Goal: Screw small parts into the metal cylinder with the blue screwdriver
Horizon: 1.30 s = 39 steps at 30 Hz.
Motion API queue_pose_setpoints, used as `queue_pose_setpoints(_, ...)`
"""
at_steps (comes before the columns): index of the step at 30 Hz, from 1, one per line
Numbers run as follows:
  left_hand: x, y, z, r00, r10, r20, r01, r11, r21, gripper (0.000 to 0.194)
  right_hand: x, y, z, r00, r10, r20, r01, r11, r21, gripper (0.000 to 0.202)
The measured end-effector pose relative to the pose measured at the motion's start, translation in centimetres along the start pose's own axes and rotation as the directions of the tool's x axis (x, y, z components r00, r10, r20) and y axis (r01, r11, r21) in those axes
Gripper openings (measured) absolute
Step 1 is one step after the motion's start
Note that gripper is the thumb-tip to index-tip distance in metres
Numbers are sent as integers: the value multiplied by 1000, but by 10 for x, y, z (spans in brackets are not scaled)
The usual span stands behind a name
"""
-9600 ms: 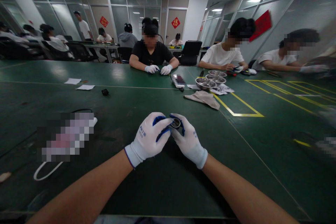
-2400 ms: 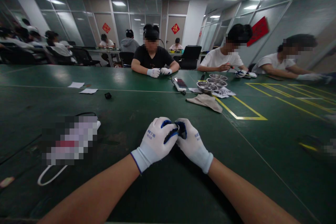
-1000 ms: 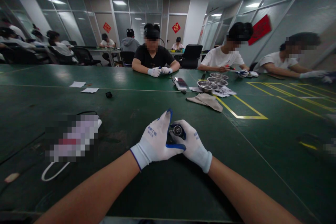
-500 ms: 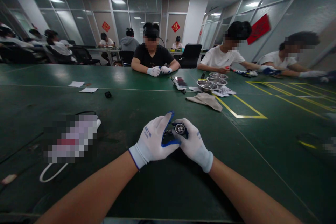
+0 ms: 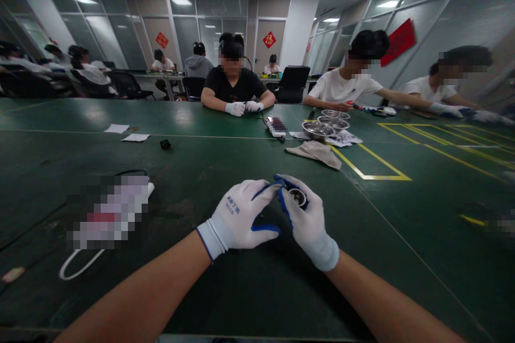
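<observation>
Both hands wear white gloves with blue palms and fingertips, close together above the green table (image 5: 225,300). My right hand (image 5: 308,214) is closed around a small round part with a bright rim (image 5: 298,198); its inside is dark with small light spots, and its exact kind is unclear. My left hand (image 5: 243,214) is open, thumb and fingers apart in a curve. Its fingertips reach beside the right hand's fingertips, and whether they touch cannot be made out. A tiny ring-like speck (image 5: 261,216) shows between its thumb and forefinger.
A blurred-out pale object with a white loop (image 5: 82,273) lies left. Ahead are a black item (image 5: 165,144), papers (image 5: 135,138), a beige cloth (image 5: 316,154), metal bowls (image 5: 317,129) and yellow tape (image 5: 386,178). A co-worker in black (image 5: 233,86) sits opposite; others work at right.
My right hand has shifted right with the round part and turned it. The left hand's fingers have tilted toward the right, and the small dark pieces seen between them no longer show clearly.
</observation>
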<state>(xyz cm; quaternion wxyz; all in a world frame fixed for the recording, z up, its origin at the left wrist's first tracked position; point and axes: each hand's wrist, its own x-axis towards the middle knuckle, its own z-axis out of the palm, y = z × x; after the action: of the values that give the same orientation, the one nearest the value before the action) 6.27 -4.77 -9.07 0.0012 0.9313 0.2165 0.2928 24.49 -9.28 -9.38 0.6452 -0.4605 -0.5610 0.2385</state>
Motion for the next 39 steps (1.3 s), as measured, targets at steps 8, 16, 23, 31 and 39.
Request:
queue_pose_setpoints(8,0,-4,8,1000,8,19,-10,992,126,94,6,0,1,986,115,119,-130,983,132,31)
queue_pose_setpoints(16,-3,-3,12,999,42,-12,-40,990,132,87,3,-3,4,963,184,196,-216,964,153,40)
queue_pose_setpoints(23,-3,-4,16,1000,27,-15,-25,990,139,83,2,-1,4,951,208,230,-242,961,134,40)
queue_pose_setpoints(31,-7,-9,16,999,29,-32,-22,980,196,80,2,2,3,941,174,289,-216,969,119,37)
queue_pose_setpoints(39,-5,-10,12,995,76,-69,-51,948,313,67,3,5,2,926,153,344,-216,964,154,39)
